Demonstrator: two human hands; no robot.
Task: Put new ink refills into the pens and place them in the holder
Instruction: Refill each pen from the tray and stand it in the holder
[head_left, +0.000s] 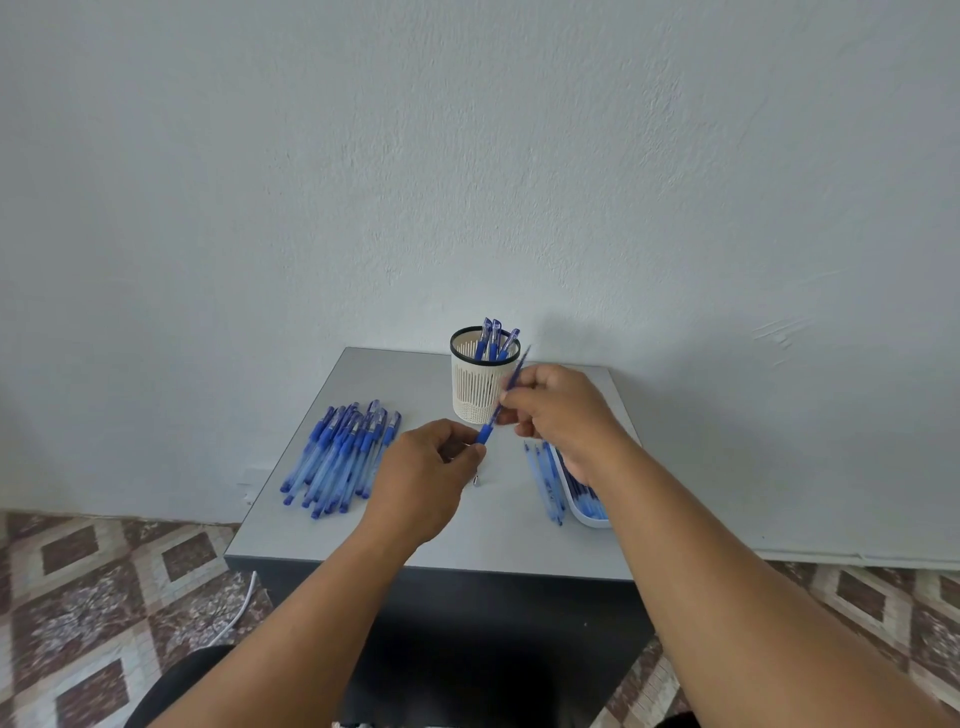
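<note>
Both bare forearms reach in from the near edge of the small grey square table (363, 540) and meet over its middle. The left hand (423, 475) is turned knuckles-up, its fingers curled, thumb and forefinger pinching the lower, dark blue grip end of a slim blue pen (501, 402). The right hand (563, 415) sits higher and farther back, fingers curled too, pinching the pen's upper shaft, so the pen slants from the left fingertips up toward the far edge. Its top end is blurred, and whether it is a bare refill or a full barrel is hard to say.

Just behind the pen, near the middle of the far edge, stands a cream slotted plastic pen holder with a dark rim (475, 387), with a few blue capped pens upright inside. The right hand covers part of its right side. Toward the left edge lies a heap of translucent blue pens with dark blue caps (340, 457). By the right edge, a white shallow tray (589, 517) holds blue pieces, largely hidden by the right wrist, with some loose pale blue barrels (545, 478) just beside it. A small metallic bit (477, 482) lies under the left hand.
</note>
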